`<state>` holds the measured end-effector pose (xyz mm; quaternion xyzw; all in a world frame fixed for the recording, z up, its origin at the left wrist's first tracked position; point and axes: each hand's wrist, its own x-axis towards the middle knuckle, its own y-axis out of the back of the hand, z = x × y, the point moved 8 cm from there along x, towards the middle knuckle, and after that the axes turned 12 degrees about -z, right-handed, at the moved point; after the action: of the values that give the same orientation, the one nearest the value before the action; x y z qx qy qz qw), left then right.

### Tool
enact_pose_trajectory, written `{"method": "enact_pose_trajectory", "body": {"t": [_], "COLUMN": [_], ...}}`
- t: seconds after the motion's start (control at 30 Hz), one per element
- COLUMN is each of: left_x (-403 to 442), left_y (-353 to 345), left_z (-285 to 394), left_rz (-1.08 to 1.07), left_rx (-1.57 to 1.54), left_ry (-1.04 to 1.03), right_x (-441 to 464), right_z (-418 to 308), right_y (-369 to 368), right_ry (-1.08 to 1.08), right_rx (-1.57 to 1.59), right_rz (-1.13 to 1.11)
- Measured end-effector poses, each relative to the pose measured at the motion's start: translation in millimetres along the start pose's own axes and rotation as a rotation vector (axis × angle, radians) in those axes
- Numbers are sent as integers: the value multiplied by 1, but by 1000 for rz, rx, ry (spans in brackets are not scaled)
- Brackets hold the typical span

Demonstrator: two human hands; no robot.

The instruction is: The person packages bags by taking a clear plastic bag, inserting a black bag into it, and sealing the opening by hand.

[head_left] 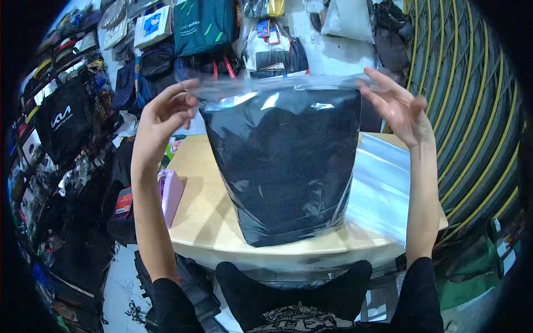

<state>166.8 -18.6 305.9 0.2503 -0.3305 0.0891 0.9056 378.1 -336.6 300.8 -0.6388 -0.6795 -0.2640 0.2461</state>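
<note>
A clear plastic bag (277,83) with a dark, folded, fabric-like item (288,161) inside stands tilted up above the table, its lower end near the front edge. The bag's transparent top edge is blurred. My left hand (166,114) is at the upper left corner, fingers curled in against the plastic. At the upper right corner is my right hand (402,111), palm showing, fingers and thumb spread, fingertips at the film. Right of the bag, a stack of clear plastic sleeves (377,186) lies flat on the table, partly behind my right forearm.
The light wooden table (194,208) has a rounded front edge. A lilac object (171,197) stands at its left edge. Bags, including a dark green one (204,28), hang on the back wall. A black bag (64,116) hangs on the left, and a folding shutter (461,105) covers the right.
</note>
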Motion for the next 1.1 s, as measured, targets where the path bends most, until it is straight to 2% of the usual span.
{"method": "enact_pose_trajectory", "body": {"t": [0.03,0.13,0.17,0.27,0.3,0.4,0.53,0.57,0.67,0.83,0.97,1.1], "left_x": [0,10,14,33,39,54,63,64,58,57,52,48], "left_y": [2,9,9,20,22,20,19,20,27,36,39,38], "left_z": [2,-3,1,-9,-12,-4,-1,0,-2,6,21,25], "left_rz": [19,126,164,171,154,146,93,97,106,195,132,64], "left_rx": [152,378,292,53,-42,-134,-189,-211,-279,-59,58,173], "left_ry": [41,85,19,-7,-6,-86,-50,-46,-23,-33,-181,-227], "right_x": [1,-6,-6,10,14,29,39,40,38,41,39,34], "right_z": [-5,-8,-11,-42,-47,-60,-50,-52,-52,-56,-62,-65], "right_y": [-2,18,26,25,30,26,35,43,46,40,38,36], "right_ry": [-27,-364,-342,-346,-139,35,-78,-128,-109,-113,-91,-64], "right_rx": [-188,-754,-738,-1354,-1298,-1279,-788,-907,-843,-875,-881,-945], "right_rz": [192,439,549,600,577,515,545,538,514,446,314,188]}}
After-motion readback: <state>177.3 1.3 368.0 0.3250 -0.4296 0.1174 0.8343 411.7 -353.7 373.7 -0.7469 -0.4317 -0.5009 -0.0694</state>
